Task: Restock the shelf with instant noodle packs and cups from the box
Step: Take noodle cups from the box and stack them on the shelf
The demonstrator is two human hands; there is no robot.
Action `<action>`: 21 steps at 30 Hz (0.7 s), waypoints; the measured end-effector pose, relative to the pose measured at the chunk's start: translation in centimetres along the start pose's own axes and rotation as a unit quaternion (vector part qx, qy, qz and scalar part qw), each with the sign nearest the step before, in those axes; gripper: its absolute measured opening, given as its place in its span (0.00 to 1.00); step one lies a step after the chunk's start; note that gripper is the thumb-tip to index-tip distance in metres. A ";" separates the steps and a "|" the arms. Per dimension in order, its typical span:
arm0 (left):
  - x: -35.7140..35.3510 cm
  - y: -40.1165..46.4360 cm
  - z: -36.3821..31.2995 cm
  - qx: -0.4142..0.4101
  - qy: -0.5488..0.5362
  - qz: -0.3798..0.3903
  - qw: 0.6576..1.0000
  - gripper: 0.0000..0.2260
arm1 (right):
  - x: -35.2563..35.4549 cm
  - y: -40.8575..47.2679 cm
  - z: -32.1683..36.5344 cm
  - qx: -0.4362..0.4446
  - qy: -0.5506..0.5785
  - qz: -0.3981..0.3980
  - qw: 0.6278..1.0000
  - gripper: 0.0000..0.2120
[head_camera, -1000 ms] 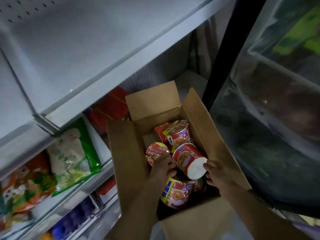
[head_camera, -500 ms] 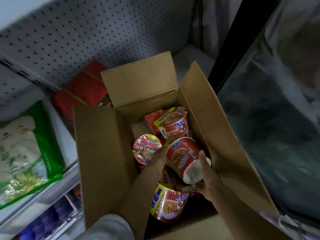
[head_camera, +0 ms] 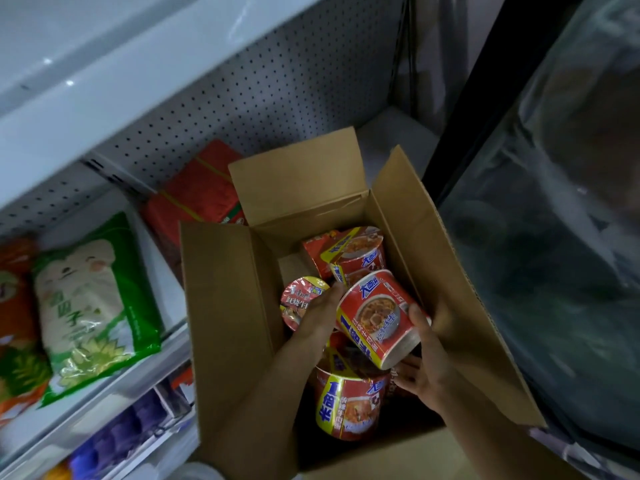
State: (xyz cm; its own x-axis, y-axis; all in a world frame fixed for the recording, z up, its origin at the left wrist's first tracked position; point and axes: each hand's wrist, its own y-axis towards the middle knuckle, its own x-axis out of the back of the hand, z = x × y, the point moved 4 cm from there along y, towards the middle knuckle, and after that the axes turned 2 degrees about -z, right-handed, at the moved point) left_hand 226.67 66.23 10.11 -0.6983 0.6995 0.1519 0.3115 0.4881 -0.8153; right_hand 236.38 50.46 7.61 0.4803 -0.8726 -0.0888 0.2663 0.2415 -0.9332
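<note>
Reaching into the open cardboard box [head_camera: 221,306], a left hand [head_camera: 317,315] and right hand [head_camera: 424,362] curl around a tilted red noodle cup [head_camera: 379,318], one on each side, likely to lift it clear of the cups below

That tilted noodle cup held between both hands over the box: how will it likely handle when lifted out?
The noodle cup is probably light and fairly rigid. Its glossy wrap looks slippery, so the left hand and right hand bracing opposite sides seems wise. Round and tapered, it would likely roll if laid sideways.
</note>
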 end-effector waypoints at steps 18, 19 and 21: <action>6.1 -17.2 -7.1 -0.247 -0.097 -0.030 0.964 0.10 | -3.9 -16.0 1.5 0.050 0.066 0.109 0.991 0.41; 6.4 -18.2 -7.0 -0.247 -0.105 -0.033 0.963 0.10 | -4.2 -17.1 1.2 0.053 0.073 0.118 0.989 0.40; 7.1 -20.2 -6.8 -0.246 -0.126 -0.042 0.960 0.08 | -4.6 -19.2 0.5 0.064 0.085 0.134 0.985 0.38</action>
State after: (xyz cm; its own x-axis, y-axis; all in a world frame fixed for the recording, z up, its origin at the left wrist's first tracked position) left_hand 219.84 64.86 31.49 -0.8489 0.5283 0.0160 0.4703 0.7687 -0.4334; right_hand 229.50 50.08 26.09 0.4043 -0.8261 -0.3926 0.2571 0.5146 -0.8180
